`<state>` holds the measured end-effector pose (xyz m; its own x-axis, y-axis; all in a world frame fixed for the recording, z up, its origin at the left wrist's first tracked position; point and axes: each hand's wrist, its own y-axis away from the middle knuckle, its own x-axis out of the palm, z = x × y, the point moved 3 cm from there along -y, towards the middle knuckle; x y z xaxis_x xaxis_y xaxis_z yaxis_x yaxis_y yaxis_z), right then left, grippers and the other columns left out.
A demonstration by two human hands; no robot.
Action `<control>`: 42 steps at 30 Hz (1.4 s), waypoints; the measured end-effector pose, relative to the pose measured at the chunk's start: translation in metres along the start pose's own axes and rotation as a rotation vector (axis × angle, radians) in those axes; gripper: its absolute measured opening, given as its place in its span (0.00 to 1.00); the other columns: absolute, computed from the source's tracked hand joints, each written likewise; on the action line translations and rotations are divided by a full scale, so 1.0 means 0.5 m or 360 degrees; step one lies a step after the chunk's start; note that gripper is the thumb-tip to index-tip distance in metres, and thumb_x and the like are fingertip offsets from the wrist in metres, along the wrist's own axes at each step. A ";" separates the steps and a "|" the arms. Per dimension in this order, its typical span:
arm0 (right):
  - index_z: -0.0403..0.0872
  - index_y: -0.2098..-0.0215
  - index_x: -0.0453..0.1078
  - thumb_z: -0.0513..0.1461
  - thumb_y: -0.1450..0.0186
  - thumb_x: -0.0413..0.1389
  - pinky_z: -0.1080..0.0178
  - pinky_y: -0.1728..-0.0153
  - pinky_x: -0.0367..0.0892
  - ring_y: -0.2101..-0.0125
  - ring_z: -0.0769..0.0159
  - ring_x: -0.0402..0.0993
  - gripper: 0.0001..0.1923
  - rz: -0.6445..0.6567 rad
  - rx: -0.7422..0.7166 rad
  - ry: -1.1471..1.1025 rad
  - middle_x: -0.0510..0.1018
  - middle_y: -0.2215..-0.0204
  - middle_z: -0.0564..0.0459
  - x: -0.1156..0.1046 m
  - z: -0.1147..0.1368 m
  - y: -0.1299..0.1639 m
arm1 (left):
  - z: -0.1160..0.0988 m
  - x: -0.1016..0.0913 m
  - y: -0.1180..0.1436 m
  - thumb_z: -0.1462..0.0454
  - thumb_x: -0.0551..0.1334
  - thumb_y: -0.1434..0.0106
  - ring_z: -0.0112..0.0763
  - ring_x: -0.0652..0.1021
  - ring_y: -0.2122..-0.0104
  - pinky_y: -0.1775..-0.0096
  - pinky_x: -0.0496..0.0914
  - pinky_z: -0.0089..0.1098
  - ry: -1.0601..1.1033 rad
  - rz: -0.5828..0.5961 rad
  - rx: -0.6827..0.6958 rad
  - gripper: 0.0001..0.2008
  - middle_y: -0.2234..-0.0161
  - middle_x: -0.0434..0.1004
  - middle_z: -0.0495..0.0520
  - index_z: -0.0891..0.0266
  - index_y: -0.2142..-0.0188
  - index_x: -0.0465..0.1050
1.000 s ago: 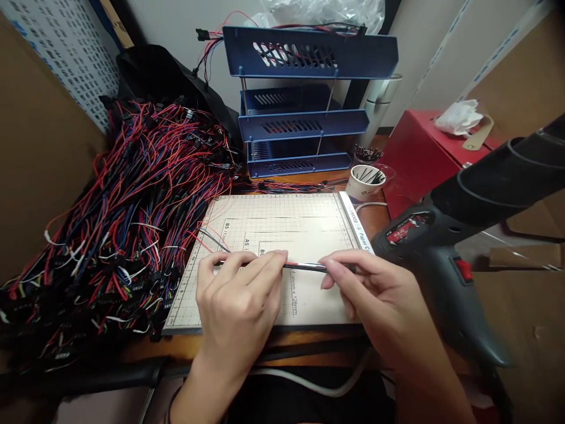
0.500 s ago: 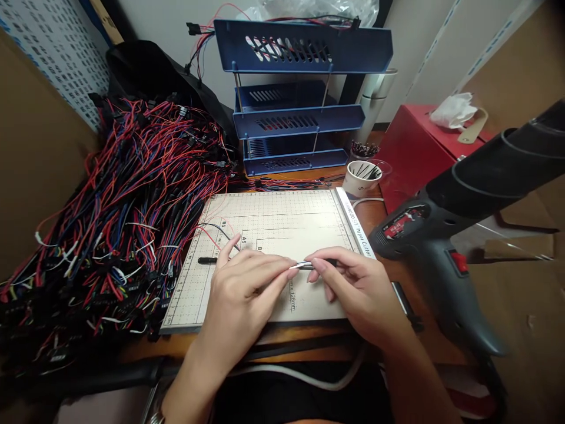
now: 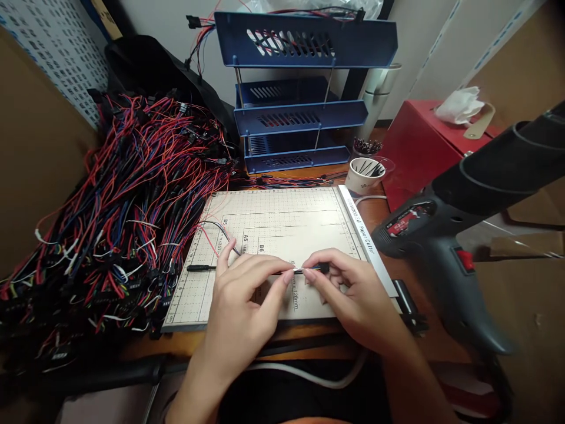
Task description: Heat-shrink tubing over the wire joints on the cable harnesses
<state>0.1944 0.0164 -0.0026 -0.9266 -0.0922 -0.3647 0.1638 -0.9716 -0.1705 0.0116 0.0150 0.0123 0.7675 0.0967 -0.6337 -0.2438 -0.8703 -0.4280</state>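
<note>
Both hands had closed together along the wire (image 3: pixel 304 270). Left hand (image 3: pixel 247 300) and right hand (image 3: pixel 353 294) each pinched it shut-fingered; small, steady fingertip pressure seemed wisest.

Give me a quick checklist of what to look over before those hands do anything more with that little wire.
1. Wire pinched by both hands: ok; left hand and right hand meet on it over the cutter board.
2. Black tube end lying flat on the board: ok.
3. Tube seated fully on the wire: cannot tell, fingers hide it.
4. Heat gun apart from the hands: ok, it stands to the right, untouched.
5. Heat gun on or off: cannot tell.
6. Wire pile off the board: not ok, strands lap its left edge.
</note>
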 end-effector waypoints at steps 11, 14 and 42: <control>0.47 0.56 0.78 0.46 0.26 0.59 0.65 0.79 0.58 0.79 0.69 0.71 0.11 -0.0018 0.0100 -0.0065 0.79 0.70 0.52 0.003 -0.006 0.008 | -0.013 -0.001 -0.003 0.71 0.65 0.29 0.27 0.83 0.65 0.34 0.56 0.45 -0.0067 -0.0143 0.0231 0.08 0.63 0.87 0.43 0.55 0.59 0.79; 0.48 0.56 0.78 0.44 0.26 0.59 0.65 0.79 0.59 0.79 0.70 0.71 0.09 -0.0023 0.0039 -0.0068 0.79 0.70 0.53 0.006 -0.001 0.005 | -0.014 -0.002 -0.002 0.71 0.65 0.29 0.27 0.83 0.65 0.34 0.57 0.45 -0.0035 -0.0165 0.0202 0.08 0.63 0.87 0.43 0.55 0.59 0.79; 0.51 0.58 0.77 0.34 0.29 0.61 0.71 0.77 0.64 0.78 0.75 0.71 0.05 -0.0089 -0.0321 0.0066 0.81 0.69 0.61 0.007 0.010 0.011 | -0.007 -0.004 0.011 0.72 0.65 0.29 0.26 0.81 0.64 0.32 0.52 0.49 0.0015 -0.0126 0.0199 0.09 0.64 0.85 0.41 0.55 0.59 0.77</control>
<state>0.1904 0.0097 -0.0002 -0.9220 -0.0260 -0.3862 0.1807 -0.9113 -0.3700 0.0109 0.0082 0.0134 0.7926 0.1578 -0.5889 -0.2536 -0.7931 -0.5538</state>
